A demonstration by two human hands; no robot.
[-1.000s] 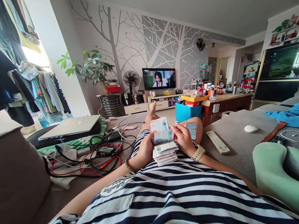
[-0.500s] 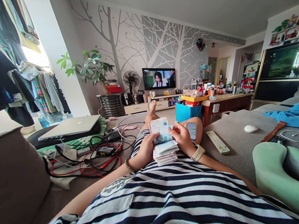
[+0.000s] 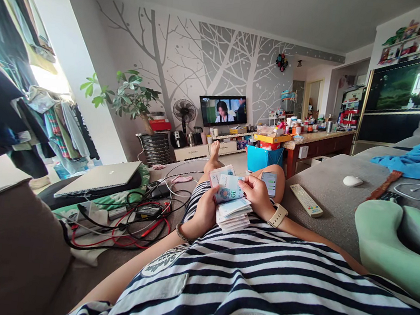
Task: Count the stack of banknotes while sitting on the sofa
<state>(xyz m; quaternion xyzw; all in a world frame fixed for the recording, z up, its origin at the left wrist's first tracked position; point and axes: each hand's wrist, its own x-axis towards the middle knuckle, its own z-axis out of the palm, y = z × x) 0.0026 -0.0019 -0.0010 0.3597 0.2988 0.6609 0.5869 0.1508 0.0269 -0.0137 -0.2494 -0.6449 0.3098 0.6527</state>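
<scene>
A fanned bunch of banknotes [image 3: 229, 186] is held over my lap, the front one bluish and marked 10. My left hand [image 3: 206, 208] is closed round the bunch's left side, thumb on its face. With thumb and fingers pinched, my right hand [image 3: 257, 194] grips the upper right edge of the front note. Directly below, a loose stack of more banknotes [image 3: 233, 217] rests on my striped clothing [image 3: 243, 262]. Just beyond my right hand, a phone [image 3: 269, 183] with a lit screen lies by my bent leg.
A remote control [image 3: 305, 200], a white mouse [image 3: 353, 181] and a green neck pillow [image 3: 379, 237] lie on the sofa to the right. Tangled cables [image 3: 138, 220] and a laptop [image 3: 99, 179] are on the left. Further off stands a blue bin [image 3: 264, 158].
My right fingers have shifted slightly and now pinch the front note's upper edge. That blue note sits a little lower across the bunch. My left hand has hardly moved.
</scene>
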